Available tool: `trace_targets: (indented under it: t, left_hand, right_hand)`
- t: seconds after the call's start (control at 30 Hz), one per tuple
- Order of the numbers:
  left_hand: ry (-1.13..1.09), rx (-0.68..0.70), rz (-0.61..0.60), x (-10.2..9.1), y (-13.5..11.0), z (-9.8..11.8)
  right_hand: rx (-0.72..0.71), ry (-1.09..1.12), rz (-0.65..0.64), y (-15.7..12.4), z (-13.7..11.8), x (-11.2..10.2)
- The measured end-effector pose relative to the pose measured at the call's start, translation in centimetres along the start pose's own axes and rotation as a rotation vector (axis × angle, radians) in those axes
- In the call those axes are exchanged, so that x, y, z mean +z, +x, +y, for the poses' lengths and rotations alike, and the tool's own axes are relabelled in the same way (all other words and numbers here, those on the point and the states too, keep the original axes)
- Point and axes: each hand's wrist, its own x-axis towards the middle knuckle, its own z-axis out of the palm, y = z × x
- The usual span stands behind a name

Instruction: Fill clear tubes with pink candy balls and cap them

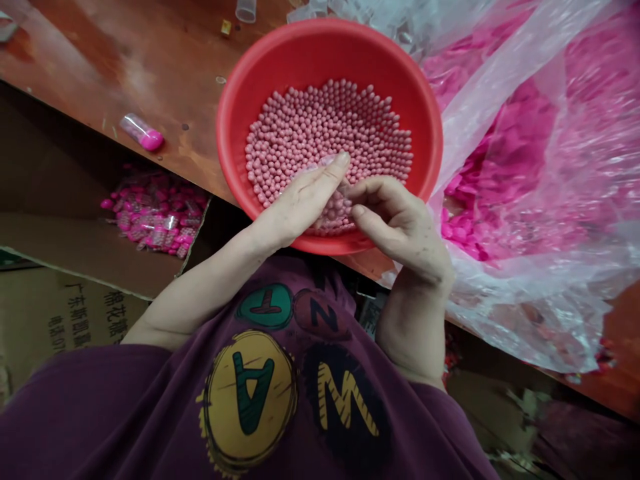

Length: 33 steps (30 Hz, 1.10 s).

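Note:
A red plastic basin (pixel 231 127) holds a bed of small round pink beads (pixel 320 127). Over its near side, my left hand (pixel 307 200) is closed around a clear tube (pixel 336 212) with pink beads inside. The back of that hand and its straight thumb face up; its other fingers are mostly hidden. From the right, my right hand (pixel 405 223) has its thumb and forefinger closed at the tube's end. Whether a cap sits between those fingertips cannot be made out.
A capped clear tube (pixel 142 132) lies on the brown table (pixel 170 73) at left. Below, a cardboard box (pixel 60 227) contains a bag of pink-capped tubes (pixel 157 213). A large plastic bag of bright pink pieces (pixel 520 147) spreads at right. Clear tubes (pixel 246 9) lie behind the basin.

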Motion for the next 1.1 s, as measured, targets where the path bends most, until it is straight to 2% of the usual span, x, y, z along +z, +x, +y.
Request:
trace_targets:
  t: [0.2,0.27,0.33,0.43,0.53,0.63,0.73,0.8,0.87,0.93,1.03,1.1]
  left_hand:
    - [-0.021,-0.069,0.003,0.3,-0.5,0.9]
    - [-0.019,-0.057,0.008,0.3,-0.5,0.9]
    - [-0.033,-0.072,0.005,0.2,-0.2,0.6]
    - [-0.110,-0.136,-0.046,-0.3,0.4,0.2]
    - [-0.224,-0.204,-0.103,-1.1,1.0,0.2]
    - [-0.220,-0.236,-0.068,-1.5,0.8,0.8]
    - [-0.231,-0.206,-0.026,-1.5,0.0,1.5]
    - [-0.275,-0.212,-0.018,-1.5,-0.3,1.8]
    - [-0.291,-0.215,-0.038,-1.7,-0.5,1.9]
    - [-0.268,-0.212,-0.071,-1.8,-0.5,1.8]
    - [-0.259,-0.223,-0.079,-1.7,-0.5,1.8]
    - [-0.290,-0.231,-0.011,-1.4,-0.5,1.8]
  right_hand:
    - [0.066,0.103,-0.100,0.4,-0.2,-0.6]
    - [0.075,0.109,-0.077,0.6,0.0,-0.3]
    - [0.063,0.112,0.008,0.9,0.4,0.3]
    - [0.002,0.111,0.206,1.1,0.8,1.5]
    - [-0.073,-0.035,0.401,0.4,0.9,1.4]
    - [-0.075,-0.168,0.649,-1.5,1.8,-1.6]
    - [-0.014,-0.183,0.897,-4.7,4.1,-7.3]
    - [0.106,-0.247,0.993,-7.1,6.1,-10.9]
    - [0.300,-0.391,0.967,-9.1,7.9,-13.3]
    - [0.479,-0.531,0.844,-9.9,9.4,-13.9]
    - [0.612,-0.686,0.636,-8.8,10.9,-12.6]
    - [0.643,-0.803,0.462,-7.3,11.5,-11.6]
